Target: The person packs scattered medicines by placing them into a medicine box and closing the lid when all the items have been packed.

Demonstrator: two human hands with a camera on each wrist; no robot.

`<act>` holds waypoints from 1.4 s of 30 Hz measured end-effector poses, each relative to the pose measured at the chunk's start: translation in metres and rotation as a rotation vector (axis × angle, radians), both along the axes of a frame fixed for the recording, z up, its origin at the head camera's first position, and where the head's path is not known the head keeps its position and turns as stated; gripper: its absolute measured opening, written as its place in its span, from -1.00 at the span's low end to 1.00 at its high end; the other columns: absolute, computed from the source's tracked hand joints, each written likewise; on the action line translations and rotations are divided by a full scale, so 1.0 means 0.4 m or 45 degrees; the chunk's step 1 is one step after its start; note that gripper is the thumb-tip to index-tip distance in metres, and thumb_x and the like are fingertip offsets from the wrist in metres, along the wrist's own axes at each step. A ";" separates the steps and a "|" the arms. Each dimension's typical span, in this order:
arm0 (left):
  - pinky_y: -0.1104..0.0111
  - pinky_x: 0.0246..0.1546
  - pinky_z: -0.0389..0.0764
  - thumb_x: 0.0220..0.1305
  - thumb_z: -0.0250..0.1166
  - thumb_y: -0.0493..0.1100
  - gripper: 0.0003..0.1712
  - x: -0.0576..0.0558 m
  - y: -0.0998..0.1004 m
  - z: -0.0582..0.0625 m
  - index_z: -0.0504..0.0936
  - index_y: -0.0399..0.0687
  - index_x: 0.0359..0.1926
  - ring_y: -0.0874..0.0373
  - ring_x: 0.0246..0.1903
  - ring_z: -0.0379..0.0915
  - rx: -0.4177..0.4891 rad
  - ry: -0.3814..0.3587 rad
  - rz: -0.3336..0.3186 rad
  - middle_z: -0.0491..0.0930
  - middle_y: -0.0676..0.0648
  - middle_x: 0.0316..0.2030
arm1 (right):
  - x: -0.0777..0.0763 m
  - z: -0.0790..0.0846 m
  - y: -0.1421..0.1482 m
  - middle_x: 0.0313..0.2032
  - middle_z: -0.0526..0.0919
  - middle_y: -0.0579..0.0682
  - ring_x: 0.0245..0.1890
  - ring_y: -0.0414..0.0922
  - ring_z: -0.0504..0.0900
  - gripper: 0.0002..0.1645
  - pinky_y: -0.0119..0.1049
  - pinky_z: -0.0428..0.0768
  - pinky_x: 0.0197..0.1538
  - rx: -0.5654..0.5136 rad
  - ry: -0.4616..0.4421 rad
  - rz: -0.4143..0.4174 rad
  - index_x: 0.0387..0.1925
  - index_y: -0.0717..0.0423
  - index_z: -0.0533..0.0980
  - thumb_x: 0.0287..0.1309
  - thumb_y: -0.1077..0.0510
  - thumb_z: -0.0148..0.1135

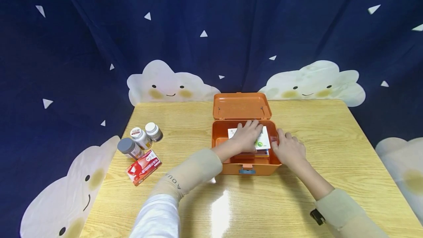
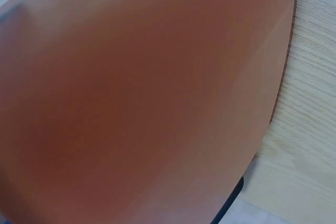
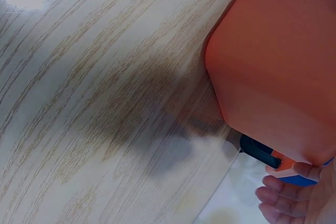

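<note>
Table point(image 1: 324, 135) margin is provided on both sides of the open box point(image 1: 228, 169). Inside it, the carton point(image 1: 264, 140) is gripped edge to edge by the left hand point(image 1: 246, 137). The right hand's point(image 1: 292, 150) thumb is laid over the box's right side; whether it is pinched cannot be told. Finger undersides are shown only by the right wrist view.

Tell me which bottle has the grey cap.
The grey-capped bottle is nearest the red box; the middle bottle and farthest bottle have white caps.

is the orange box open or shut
Open: the orange box has its lid tipped back, exposing a white carton inside.
</note>
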State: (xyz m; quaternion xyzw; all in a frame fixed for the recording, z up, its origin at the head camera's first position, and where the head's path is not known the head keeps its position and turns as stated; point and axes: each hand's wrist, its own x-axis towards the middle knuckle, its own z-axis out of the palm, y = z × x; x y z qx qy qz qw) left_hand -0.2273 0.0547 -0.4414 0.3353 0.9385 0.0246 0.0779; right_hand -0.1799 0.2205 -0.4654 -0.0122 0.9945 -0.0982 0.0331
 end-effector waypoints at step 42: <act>0.13 0.09 0.34 -0.05 0.41 0.01 -0.10 -0.020 0.055 -0.096 0.21 0.03 0.31 0.13 0.17 0.10 -0.135 -0.116 0.045 0.20 0.05 0.18 | 0.001 -0.002 -0.002 -0.20 0.45 0.31 -0.32 0.28 0.48 -0.50 0.16 0.42 -0.42 -0.023 0.056 -0.008 0.12 0.13 0.21 0.23 -0.04 -0.21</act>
